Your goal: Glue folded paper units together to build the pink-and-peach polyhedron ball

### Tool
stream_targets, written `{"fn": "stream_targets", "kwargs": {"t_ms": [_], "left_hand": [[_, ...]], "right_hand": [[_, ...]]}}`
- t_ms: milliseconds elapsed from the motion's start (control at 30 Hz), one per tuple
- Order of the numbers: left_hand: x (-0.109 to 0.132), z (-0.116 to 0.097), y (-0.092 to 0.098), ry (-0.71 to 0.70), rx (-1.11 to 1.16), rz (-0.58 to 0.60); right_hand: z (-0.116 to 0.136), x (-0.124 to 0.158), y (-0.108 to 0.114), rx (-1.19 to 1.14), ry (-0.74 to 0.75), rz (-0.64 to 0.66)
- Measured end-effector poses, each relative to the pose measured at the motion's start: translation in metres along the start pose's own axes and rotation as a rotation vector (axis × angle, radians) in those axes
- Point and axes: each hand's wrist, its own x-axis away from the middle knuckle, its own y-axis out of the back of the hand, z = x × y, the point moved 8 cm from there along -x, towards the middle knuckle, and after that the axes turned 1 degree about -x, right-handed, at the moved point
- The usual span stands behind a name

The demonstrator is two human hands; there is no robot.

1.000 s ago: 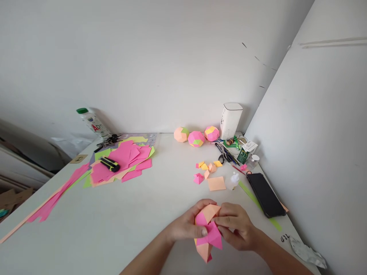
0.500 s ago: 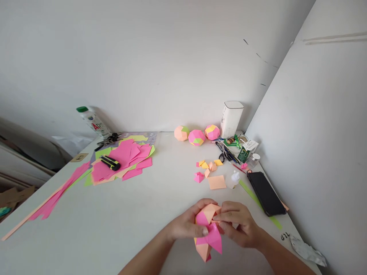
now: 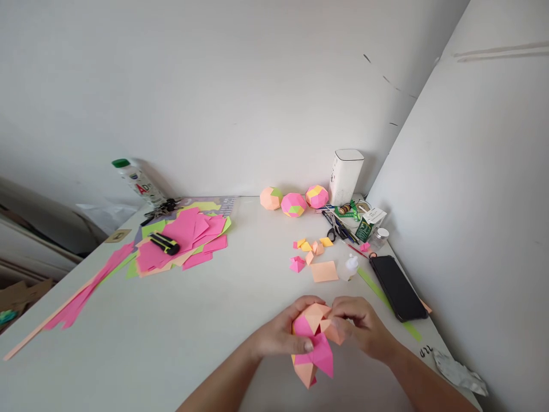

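Observation:
A partly open folded paper ball (image 3: 305, 325) in pink, peach and some yellow is held low in front of me. My left hand (image 3: 285, 332) wraps round its left side, thumb pressed on the pink front and fingers behind. At the upper right, my right hand (image 3: 360, 326) pinches a peach paper flap (image 3: 333, 332) that sticks out from the ball. A pink flap (image 3: 322, 356) points down and right below it. Beyond the hands lie a peach paper rectangle (image 3: 325, 272), small folded paper pieces (image 3: 316, 248) and a small glue bottle (image 3: 350, 267).
Three finished paper balls (image 3: 293, 205) stand by the wall near a white container (image 3: 346, 176). Scissors (image 3: 331, 233) and pens lie right, with a black phone (image 3: 398, 288) at the edge. Left are coloured paper sheets (image 3: 195, 232), a cutter (image 3: 164, 243) and a bottle (image 3: 139, 183).
My right hand has drawn slightly up and right, and the peach flap now stands further out from the ball. The left hand keeps its hold.

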Motion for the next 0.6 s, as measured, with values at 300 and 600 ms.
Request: {"fn": "stream_targets", "kwargs": {"t_ms": [300,600], "left_hand": [[0.0,0.0,0.0,0.002,-0.021,-0.012],[0.0,-0.003,-0.002,-0.006,-0.023,-0.004]], "right_hand": [[-0.013,0.0,-0.001,-0.202,-0.163,0.018],[-0.022,0.001,-0.003,-0.294,-0.27,0.021]]}}
